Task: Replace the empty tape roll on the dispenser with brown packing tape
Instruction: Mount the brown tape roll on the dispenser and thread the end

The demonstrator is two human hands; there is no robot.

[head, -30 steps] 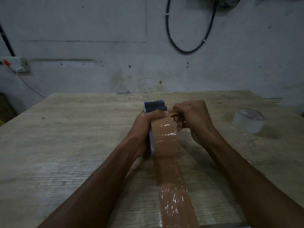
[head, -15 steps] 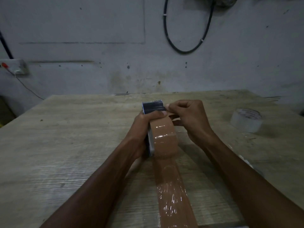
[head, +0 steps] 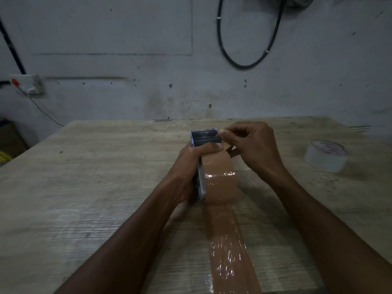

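A roll of brown packing tape (head: 219,179) sits upright in the metal tape dispenser (head: 204,137) at the middle of the wooden table (head: 84,177). My left hand (head: 191,166) grips the dispenser's left side, thumb across the top of the roll. My right hand (head: 252,149) pinches the loose end of the tape just behind the roll, beside the dispenser's dark front plate. A long strip of brown tape (head: 229,251) lies stuck on the table from the roll toward me. The whitish spent roll (head: 326,155) lies flat at the right.
A grey wall stands right behind the table's far edge. On it hang a black cable loop (head: 250,60) and a white switch box (head: 27,83) at the left. A dark box (head: 10,139) stands beyond the table's left edge.
My right hand has shifted slightly up and back along the dispenser's head, drawing the tape end with it. The left hand and the roll stay where they were.
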